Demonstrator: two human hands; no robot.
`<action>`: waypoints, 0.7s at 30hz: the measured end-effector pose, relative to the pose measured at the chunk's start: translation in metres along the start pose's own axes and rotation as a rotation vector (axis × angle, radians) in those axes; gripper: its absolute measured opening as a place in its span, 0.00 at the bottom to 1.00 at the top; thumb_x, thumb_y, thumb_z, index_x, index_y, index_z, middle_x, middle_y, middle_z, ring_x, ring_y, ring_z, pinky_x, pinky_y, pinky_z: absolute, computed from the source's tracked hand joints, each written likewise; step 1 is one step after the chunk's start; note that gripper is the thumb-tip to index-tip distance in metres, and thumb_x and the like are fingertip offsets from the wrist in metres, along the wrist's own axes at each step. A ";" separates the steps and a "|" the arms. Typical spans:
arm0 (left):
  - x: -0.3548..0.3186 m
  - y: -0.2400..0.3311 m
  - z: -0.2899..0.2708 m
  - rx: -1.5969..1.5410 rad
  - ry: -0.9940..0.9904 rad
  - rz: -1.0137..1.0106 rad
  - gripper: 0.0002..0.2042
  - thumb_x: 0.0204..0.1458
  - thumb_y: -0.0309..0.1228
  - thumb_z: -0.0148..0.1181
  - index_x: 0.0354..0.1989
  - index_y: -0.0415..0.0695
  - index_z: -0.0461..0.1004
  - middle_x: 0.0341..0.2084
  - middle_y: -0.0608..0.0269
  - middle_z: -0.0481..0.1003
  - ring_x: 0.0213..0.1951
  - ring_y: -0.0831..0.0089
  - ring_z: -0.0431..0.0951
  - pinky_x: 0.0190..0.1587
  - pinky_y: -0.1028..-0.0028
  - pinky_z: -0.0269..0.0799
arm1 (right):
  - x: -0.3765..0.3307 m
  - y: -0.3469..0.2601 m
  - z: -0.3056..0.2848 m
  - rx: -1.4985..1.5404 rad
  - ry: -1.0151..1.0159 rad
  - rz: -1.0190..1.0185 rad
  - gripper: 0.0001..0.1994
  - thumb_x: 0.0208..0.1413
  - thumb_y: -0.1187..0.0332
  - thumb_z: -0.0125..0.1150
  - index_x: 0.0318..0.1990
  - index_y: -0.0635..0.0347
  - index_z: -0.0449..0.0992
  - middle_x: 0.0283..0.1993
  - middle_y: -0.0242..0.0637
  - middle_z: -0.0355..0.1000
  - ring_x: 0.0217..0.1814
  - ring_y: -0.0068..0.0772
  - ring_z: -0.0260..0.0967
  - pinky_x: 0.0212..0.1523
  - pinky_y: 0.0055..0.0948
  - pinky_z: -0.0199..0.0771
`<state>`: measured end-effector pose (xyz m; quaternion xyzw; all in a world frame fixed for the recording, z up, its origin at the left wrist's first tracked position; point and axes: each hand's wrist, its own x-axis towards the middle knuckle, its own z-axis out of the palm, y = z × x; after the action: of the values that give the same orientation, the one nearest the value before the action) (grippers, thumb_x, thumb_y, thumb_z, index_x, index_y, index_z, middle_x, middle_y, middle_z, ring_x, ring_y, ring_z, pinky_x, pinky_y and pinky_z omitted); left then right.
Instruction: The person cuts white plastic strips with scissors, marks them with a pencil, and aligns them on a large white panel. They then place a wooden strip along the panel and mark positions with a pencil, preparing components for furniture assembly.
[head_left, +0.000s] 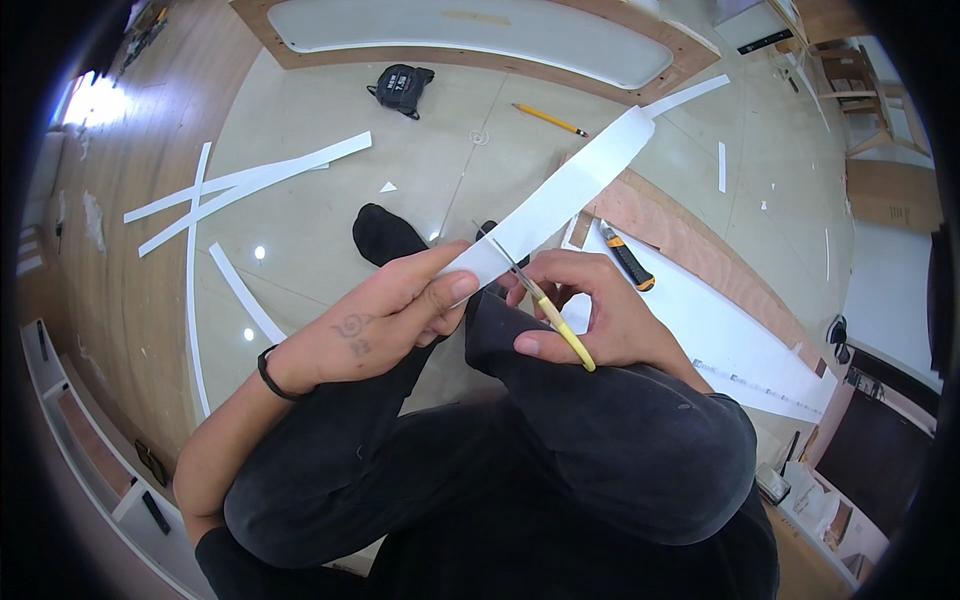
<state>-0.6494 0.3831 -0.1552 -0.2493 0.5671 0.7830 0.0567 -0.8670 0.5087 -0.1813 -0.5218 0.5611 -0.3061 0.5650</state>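
My left hand [385,318] pinches the near end of a long white strip [565,190] between thumb and fingers. The strip slants up and away to the right, and a narrower white piece [690,93] shows at its far end. In my right hand [610,310] is a pair of scissors with yellow handles [567,335]. Their blades lie against the strip's edge, close to my left fingertips. How far they cut into it I cannot tell. Both hands are above my crossed legs, with a black sock [388,234] just beyond.
Several narrow white strips [255,188] lie on the tiles at left. A tape measure [402,90] and a yellow pencil [550,119] rest farther off. A utility knife [627,257] lies on a white-faced board [700,325] at right. A wood-framed panel [470,30] spans the far side.
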 end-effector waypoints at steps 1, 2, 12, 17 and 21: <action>0.000 0.000 0.000 -0.003 -0.005 -0.007 0.17 0.70 0.41 0.41 0.51 0.38 0.68 0.21 0.71 0.58 0.24 0.82 0.56 0.28 0.78 0.57 | 0.000 0.000 0.000 -0.025 0.009 -0.010 0.22 0.44 0.56 0.73 0.43 0.60 0.78 0.37 0.34 0.75 0.35 0.26 0.70 0.37 0.24 0.69; 0.001 0.000 -0.001 0.007 -0.002 -0.009 0.17 0.70 0.42 0.40 0.50 0.39 0.68 0.21 0.71 0.58 0.24 0.82 0.56 0.28 0.78 0.57 | -0.001 -0.001 -0.001 -0.045 0.016 -0.005 0.21 0.43 0.57 0.73 0.42 0.60 0.78 0.36 0.34 0.74 0.34 0.26 0.70 0.36 0.24 0.69; 0.001 -0.001 0.000 0.034 0.004 0.003 0.18 0.70 0.43 0.39 0.44 0.42 0.70 0.20 0.73 0.57 0.23 0.82 0.55 0.27 0.79 0.56 | -0.004 -0.003 0.001 -0.204 0.090 -0.036 0.15 0.43 0.65 0.74 0.35 0.62 0.75 0.29 0.35 0.70 0.29 0.26 0.67 0.33 0.25 0.66; 0.001 -0.003 -0.001 0.014 -0.017 0.024 0.17 0.70 0.43 0.40 0.43 0.42 0.70 0.20 0.73 0.57 0.23 0.83 0.55 0.27 0.79 0.55 | -0.005 -0.005 0.002 -0.208 0.092 0.037 0.13 0.45 0.66 0.73 0.31 0.62 0.75 0.23 0.34 0.67 0.26 0.26 0.64 0.31 0.26 0.63; 0.004 -0.007 0.000 0.001 -0.039 0.022 0.17 0.70 0.43 0.40 0.42 0.42 0.70 0.19 0.73 0.57 0.23 0.83 0.55 0.27 0.79 0.55 | -0.006 -0.011 0.001 -0.312 0.079 0.096 0.15 0.44 0.63 0.76 0.29 0.61 0.73 0.21 0.34 0.65 0.24 0.27 0.61 0.29 0.27 0.60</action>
<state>-0.6507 0.3846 -0.1629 -0.2277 0.5688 0.7881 0.0591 -0.8645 0.5118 -0.1697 -0.5634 0.6479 -0.2080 0.4686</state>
